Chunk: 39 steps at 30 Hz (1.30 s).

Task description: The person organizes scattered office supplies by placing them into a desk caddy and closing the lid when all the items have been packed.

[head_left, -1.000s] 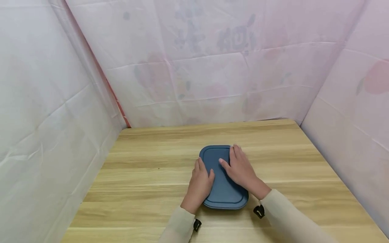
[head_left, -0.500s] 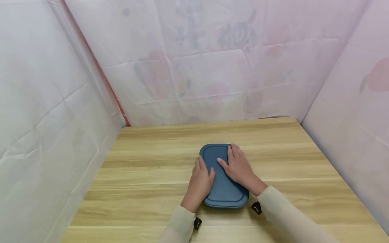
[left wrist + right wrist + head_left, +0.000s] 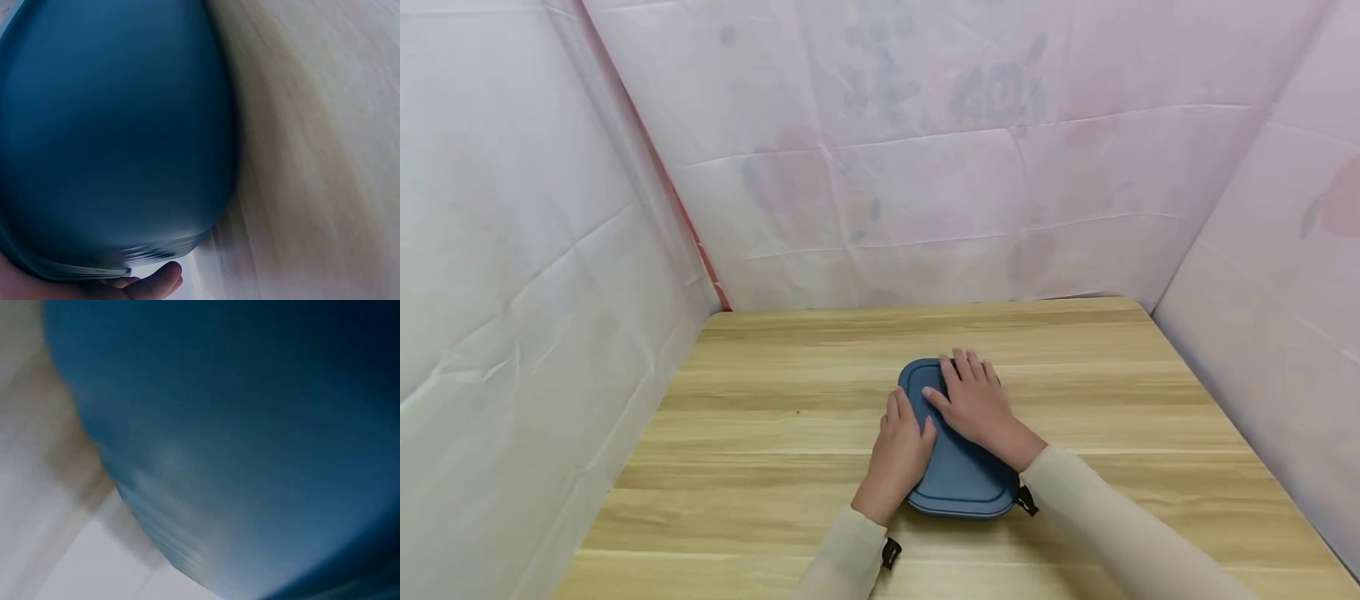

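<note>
A dark blue rectangular lunch box [image 3: 962,479] with a rounded, rimmed lid stands on the table. Along its left edge my left hand [image 3: 898,450] grips it, thumb over the lid and the other fingers at the side. My right hand [image 3: 976,406] lies across the upper right of the lid with its fingers spread and fairly straight. In the left wrist view the box wall [image 3: 119,125] fills much of the picture, and curled fingertips [image 3: 159,282] show by its ribbed end. Only the blue wall [image 3: 219,444] and some table appear in the right wrist view; the right hand is hidden there.
The light wooden table [image 3: 760,467] extends around the box. White, faintly printed sheeting [image 3: 850,192] rises behind it and on both sides. A small black strap end [image 3: 891,553] hangs by the left cuff, with another [image 3: 1027,501] by the right.
My right hand has shifted left and farther onto the lid, its fingers more spread. The left hand keeps its hold, and the box stays in about the same place.
</note>
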Each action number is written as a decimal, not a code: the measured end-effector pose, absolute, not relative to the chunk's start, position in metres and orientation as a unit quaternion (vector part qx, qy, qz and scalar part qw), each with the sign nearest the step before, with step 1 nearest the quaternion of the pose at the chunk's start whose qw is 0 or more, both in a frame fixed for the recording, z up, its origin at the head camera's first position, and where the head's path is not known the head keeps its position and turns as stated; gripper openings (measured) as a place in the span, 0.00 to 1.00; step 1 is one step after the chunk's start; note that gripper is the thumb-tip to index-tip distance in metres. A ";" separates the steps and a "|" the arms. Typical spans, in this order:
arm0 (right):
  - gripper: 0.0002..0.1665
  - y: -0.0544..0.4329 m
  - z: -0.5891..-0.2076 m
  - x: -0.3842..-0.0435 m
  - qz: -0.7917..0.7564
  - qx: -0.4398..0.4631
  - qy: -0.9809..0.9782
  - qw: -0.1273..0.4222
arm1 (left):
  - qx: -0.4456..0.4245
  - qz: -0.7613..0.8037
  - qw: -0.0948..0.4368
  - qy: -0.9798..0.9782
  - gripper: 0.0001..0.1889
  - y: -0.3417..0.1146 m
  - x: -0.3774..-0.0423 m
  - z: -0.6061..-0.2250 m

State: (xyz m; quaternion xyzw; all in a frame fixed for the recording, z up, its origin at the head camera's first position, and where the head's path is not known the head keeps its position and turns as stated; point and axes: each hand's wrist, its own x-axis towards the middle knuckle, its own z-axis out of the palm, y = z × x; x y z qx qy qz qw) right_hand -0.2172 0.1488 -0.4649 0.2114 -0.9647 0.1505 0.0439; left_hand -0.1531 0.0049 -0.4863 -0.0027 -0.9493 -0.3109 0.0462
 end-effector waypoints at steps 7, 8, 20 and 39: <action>0.38 0.141 -0.462 -0.226 0.119 0.281 -0.952 -0.001 | -0.011 -0.313 0.039 -0.949 0.38 0.006 -0.157 -0.488; 0.37 0.142 -0.462 -0.226 0.115 0.286 -0.951 -0.008 | -0.011 -0.312 0.035 -0.949 0.38 0.007 -0.158 -0.488; 0.38 0.152 -0.462 -0.229 0.085 0.300 -0.950 -0.019 | -0.017 -0.292 0.027 -0.956 0.39 0.013 -0.159 -0.488; 0.41 0.191 -0.457 -0.157 0.144 0.268 -0.951 0.057 | -0.056 -0.220 0.040 -0.973 0.37 0.003 -0.155 -0.484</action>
